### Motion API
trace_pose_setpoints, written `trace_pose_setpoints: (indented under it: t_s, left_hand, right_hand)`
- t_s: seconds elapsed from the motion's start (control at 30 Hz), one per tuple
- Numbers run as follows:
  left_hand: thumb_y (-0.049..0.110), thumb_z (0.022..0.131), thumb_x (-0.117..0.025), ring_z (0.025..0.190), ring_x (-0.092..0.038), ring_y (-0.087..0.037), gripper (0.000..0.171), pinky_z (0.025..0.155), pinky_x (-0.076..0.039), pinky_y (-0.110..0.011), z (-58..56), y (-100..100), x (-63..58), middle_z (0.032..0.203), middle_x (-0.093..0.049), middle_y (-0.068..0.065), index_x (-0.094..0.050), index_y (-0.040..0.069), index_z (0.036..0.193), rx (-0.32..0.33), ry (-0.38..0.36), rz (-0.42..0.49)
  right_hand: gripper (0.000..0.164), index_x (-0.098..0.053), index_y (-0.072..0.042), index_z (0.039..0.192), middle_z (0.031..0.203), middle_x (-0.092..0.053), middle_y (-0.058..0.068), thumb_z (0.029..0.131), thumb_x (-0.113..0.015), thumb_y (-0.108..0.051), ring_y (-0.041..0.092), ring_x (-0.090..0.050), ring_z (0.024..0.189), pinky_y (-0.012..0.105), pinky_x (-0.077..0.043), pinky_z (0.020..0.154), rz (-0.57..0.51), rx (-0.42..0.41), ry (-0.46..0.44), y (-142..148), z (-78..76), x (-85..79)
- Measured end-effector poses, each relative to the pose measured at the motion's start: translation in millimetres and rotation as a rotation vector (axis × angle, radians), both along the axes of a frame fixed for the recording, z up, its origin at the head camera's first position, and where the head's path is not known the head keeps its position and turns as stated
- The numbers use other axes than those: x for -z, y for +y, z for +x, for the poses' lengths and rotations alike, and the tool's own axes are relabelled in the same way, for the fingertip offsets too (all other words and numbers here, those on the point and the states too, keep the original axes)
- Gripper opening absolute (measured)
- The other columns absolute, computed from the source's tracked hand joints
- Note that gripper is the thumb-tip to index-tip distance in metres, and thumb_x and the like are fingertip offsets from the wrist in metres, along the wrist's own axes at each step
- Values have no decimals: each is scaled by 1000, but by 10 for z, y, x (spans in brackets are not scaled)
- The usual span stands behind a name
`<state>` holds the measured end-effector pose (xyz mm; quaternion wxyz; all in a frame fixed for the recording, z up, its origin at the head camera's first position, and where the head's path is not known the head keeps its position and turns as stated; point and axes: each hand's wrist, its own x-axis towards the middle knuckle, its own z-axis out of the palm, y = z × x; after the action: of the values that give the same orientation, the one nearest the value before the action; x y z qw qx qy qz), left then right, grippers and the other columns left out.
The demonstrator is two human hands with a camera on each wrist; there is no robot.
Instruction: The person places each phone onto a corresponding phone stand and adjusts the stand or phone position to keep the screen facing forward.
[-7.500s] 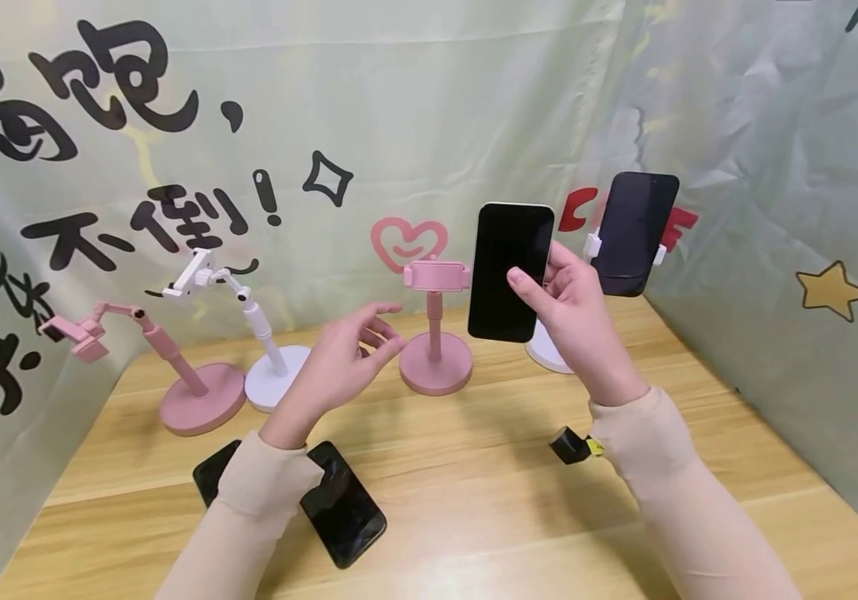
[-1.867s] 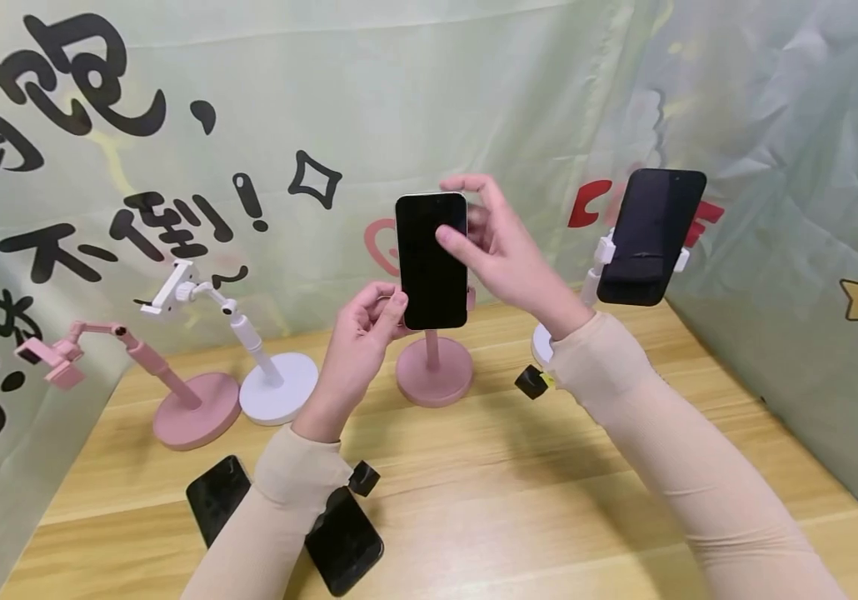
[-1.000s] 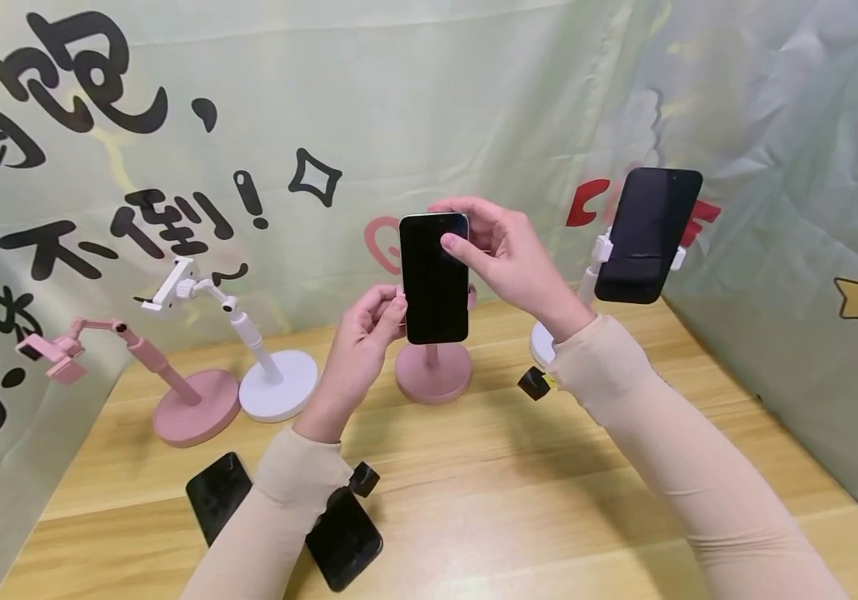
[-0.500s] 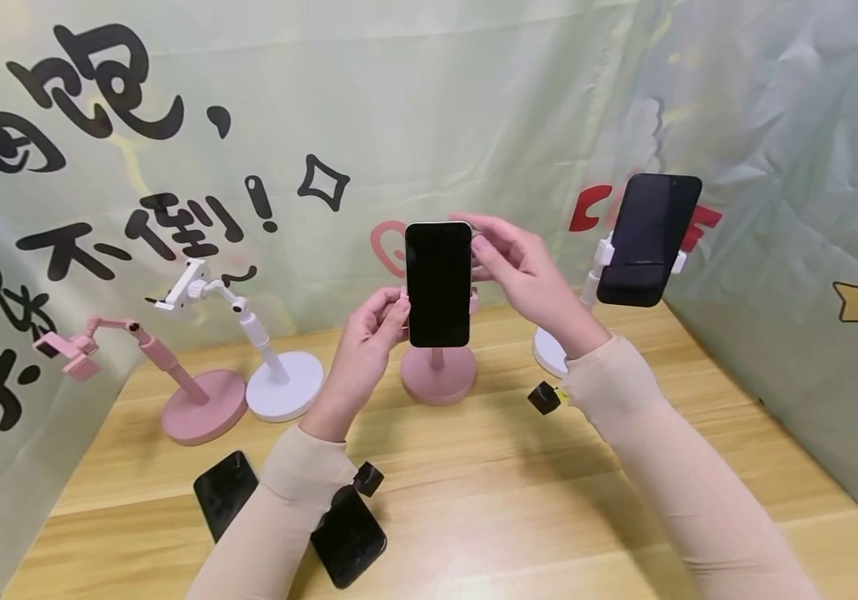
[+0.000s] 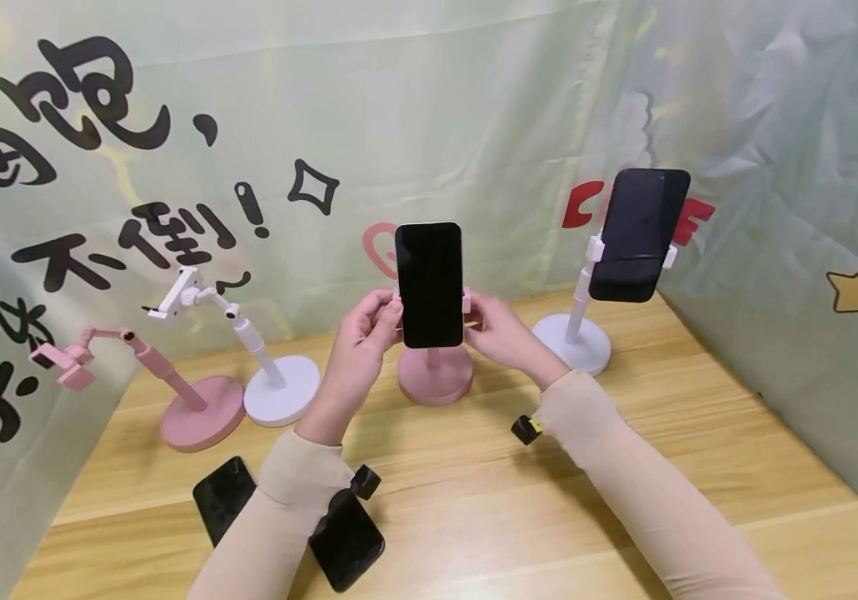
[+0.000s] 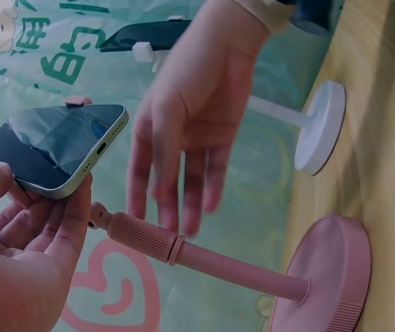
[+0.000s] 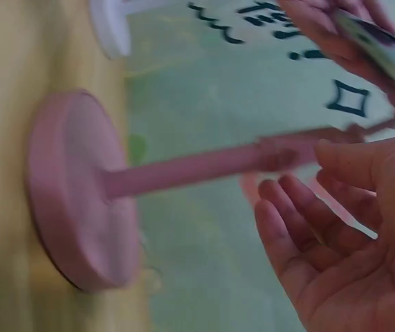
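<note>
A black-screened phone [image 5: 429, 283] stands upright in the clamp [image 5: 466, 300] of the middle pink phone stand [image 5: 435, 379]. My left hand [image 5: 354, 346] pinches the clamp's left side at the phone's edge, thumb in front and fingers behind. In the left wrist view, that hand's fingers lie under the phone [image 6: 52, 149]. My right hand [image 5: 507, 333] is by the clamp's right side, lower than the phone's middle. The right wrist view has the right hand [image 7: 349, 235] with loosely bent fingers beside the stand's pole [image 7: 197, 169], holding nothing.
At the right, a white stand [image 5: 582, 343] carries another phone [image 5: 639, 233]. A pink stand [image 5: 202, 414] and a white stand [image 5: 281, 390] with bare clamps are at the left. Two phones, one left [image 5: 223, 496] and one right [image 5: 348, 542], lie partly under my left forearm.
The phone went from my right hand to the middle stand, then came down into its clamp. My right hand has let go of its upper right edge and dropped lower. My left hand stays at the clamp.
</note>
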<state>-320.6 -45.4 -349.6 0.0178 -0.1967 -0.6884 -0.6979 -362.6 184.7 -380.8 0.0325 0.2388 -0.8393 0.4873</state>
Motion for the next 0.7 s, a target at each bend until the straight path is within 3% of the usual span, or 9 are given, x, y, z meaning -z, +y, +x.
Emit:
trace_pose_setpoints:
  t_s: [0.1, 0.23, 0.5, 0.7]
  left_hand:
    - [18, 115, -51, 105, -72, -11, 26, 95, -62, -30, 2, 1, 8, 107, -73, 2, -62, -3, 126, 2, -7, 7]
    - [17, 115, -51, 106, -72, -12, 25, 95, -62, -29, 6, 4, 12, 110, -73, 1, -62, -3, 127, -3, -13, 15]
    - [15, 115, -50, 105, -72, -10, 27, 95, -60, -26, 17, 55, 20, 111, -73, 3, -61, -4, 130, -3, 3, 63]
    - [15, 115, -51, 106, -71, -10, 29, 96, -61, -29, -16, 143, 30, 115, -73, -1, -61, -2, 135, 12, -24, 74]
  right_hand:
    - [37, -71, 8, 120, 119, -75, 25, 87, -56, 14, 37, -73, 106, 47, -63, 94, 25, 29, 25, -100, -8, 79]
    - [28, -76, 1, 111, 111, -77, 22, 89, -64, 13, 33, -70, 98, 49, -61, 89, 44, 99, 73, -179, -12, 124]
    - [26, -75, -2, 112, 114, -78, 21, 88, -82, -7, 40, -73, 109, 57, -58, 97, 42, 168, 185, -238, -73, 219]
    - [31, -75, 1, 116, 124, -76, 24, 87, -83, -4, 42, -71, 121, 58, -55, 109, -8, 187, 156, -172, -89, 230]
